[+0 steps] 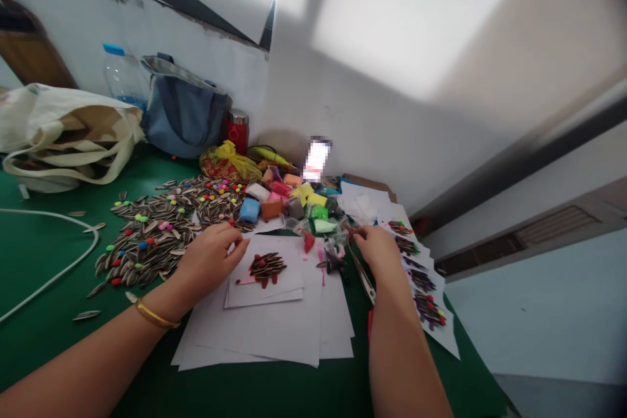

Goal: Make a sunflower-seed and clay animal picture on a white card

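Observation:
A hedgehog figure (267, 268) made of sunflower seeds and pink and dark red modelling clay lies on a small white sheet (289, 287). Larger white sheets (255, 336) are stacked under it. Just left of the figure is my left hand (210, 258), its fingers curled and thumb close to the index finger; whether anything is pinched there I cannot make out. My right hand (377, 248) reaches past the sheets, its fingertips closed on brown modelling clay (349, 231). Below that hand lie scissors (362, 277). Black clay in a bag (336, 261) rests nearby.
Sunflower seeds (151, 235) with coloured beads spread on the left. Packets of coloured clay (272, 209) cluster at the back, before a phone (317, 160). Finished-looking seed figures (430, 310) on sheets line the right edge. Bags (183, 111), a red flask (238, 130) and a white cable (73, 268) surround this.

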`<act>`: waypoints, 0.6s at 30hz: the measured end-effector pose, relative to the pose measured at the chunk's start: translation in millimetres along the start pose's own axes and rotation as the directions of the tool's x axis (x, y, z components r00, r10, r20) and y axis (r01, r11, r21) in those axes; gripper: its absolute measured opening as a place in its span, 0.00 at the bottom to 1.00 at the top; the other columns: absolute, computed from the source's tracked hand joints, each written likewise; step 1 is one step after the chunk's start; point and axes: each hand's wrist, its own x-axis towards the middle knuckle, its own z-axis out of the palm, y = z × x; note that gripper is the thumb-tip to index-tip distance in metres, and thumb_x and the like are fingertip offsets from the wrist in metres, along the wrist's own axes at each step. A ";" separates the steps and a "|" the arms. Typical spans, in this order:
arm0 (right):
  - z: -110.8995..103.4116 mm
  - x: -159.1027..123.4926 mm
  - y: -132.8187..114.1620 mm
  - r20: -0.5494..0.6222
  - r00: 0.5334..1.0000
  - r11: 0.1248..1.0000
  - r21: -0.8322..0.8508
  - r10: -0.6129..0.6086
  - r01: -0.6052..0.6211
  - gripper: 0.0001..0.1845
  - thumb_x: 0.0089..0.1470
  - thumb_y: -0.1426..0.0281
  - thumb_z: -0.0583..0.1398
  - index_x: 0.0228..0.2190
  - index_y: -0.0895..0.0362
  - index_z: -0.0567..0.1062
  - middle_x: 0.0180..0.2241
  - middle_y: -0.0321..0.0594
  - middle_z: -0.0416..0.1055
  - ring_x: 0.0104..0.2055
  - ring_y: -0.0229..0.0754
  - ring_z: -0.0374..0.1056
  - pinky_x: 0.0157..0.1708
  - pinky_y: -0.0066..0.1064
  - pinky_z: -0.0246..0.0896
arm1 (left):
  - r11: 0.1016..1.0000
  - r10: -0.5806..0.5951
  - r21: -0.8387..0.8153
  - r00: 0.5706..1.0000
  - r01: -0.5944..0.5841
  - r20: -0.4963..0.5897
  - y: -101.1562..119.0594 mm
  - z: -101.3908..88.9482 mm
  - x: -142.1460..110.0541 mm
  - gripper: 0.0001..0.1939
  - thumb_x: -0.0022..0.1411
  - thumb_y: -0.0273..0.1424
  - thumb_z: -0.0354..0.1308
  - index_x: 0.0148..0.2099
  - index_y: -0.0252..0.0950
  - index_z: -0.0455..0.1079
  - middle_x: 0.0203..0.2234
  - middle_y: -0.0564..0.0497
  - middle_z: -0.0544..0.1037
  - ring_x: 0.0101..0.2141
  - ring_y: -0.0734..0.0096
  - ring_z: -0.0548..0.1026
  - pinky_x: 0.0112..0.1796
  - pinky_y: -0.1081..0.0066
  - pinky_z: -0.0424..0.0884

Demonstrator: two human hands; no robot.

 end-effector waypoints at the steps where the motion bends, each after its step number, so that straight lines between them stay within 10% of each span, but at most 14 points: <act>1: -1.2 3.3 -2.0 -0.012 1.000 1.000 -0.013 -0.006 0.006 0.18 0.59 0.61 0.55 0.46 0.51 0.80 0.47 0.48 0.76 0.50 0.51 0.69 0.44 0.34 0.60 | 1.000 0.004 -0.003 1.000 -0.004 0.000 0.3 -0.2 0.0 0.16 0.65 0.38 0.50 0.26 0.39 0.66 0.26 0.49 0.70 0.32 0.61 0.70 0.34 0.66 0.61; 11: 10.6 26.4 -11.2 0.050 0.998 0.993 -0.107 -0.036 0.041 0.15 0.56 0.68 0.58 0.42 0.51 0.81 0.48 0.48 0.75 0.50 0.52 0.70 0.45 0.36 0.62 | 0.998 0.039 0.051 0.999 -0.040 0.005 0.0 -3.7 -1.1 0.17 0.67 0.39 0.48 0.27 0.39 0.67 0.27 0.48 0.73 0.33 0.61 0.72 0.36 0.65 0.65; 18: -0.5 27.8 -21.8 0.002 0.995 0.989 -0.110 -0.098 0.097 0.17 0.60 0.64 0.55 0.46 0.51 0.79 0.48 0.50 0.73 0.51 0.55 0.67 0.46 0.40 0.61 | 0.998 0.068 -0.011 0.993 -0.067 0.092 -3.7 5.1 -3.6 0.17 0.67 0.38 0.49 0.49 0.39 0.76 0.45 0.42 0.81 0.47 0.50 0.76 0.49 0.55 0.67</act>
